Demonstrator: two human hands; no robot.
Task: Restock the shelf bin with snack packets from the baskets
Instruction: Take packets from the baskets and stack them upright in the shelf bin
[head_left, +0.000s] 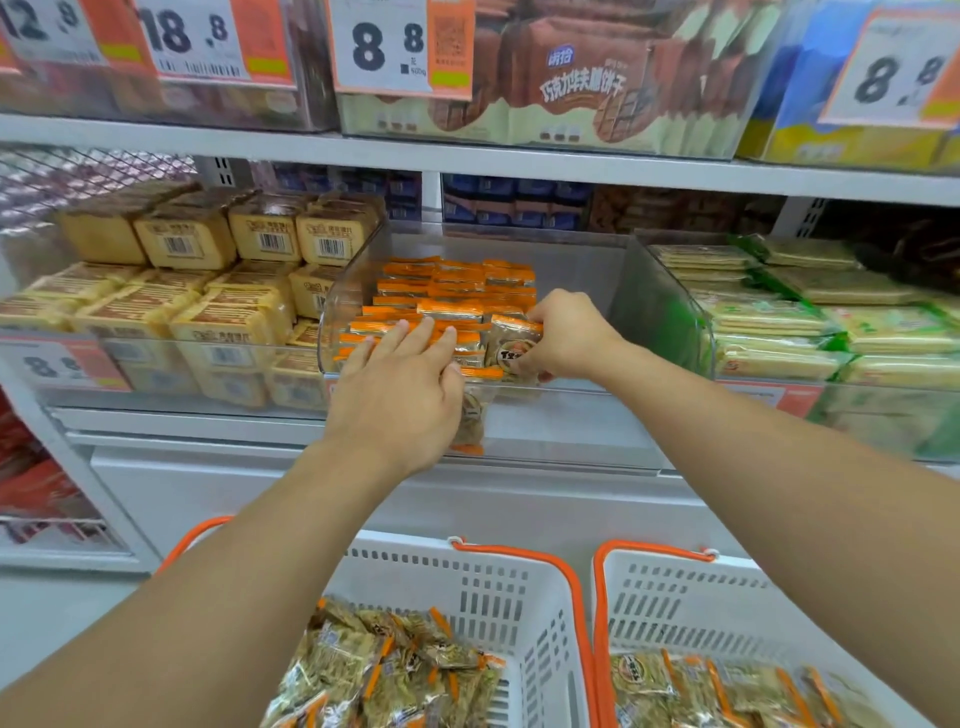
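A clear plastic shelf bin (618, 291) on the middle shelf holds rows of orange-edged snack packets (457, 291). My left hand (400, 384) lies over the front rows with its fingers spread flat on the packets. My right hand (563, 335) pinches one upright packet (511, 343) at the bin's front right. Another packet (470, 421) shows through the bin's front wall below my left hand. Two white baskets with orange handles, the left basket (498, 597) and the right basket (675, 608), stand below and hold loose packets of the same snack.
Yellow biscuit packs (197, 275) fill the bin to the left, green-and-cream packs (810, 317) the bin to the right. The shelf above carries brown wafer packs (582, 83) and price tags (384, 47). A white panel (311, 493) runs below the shelf.
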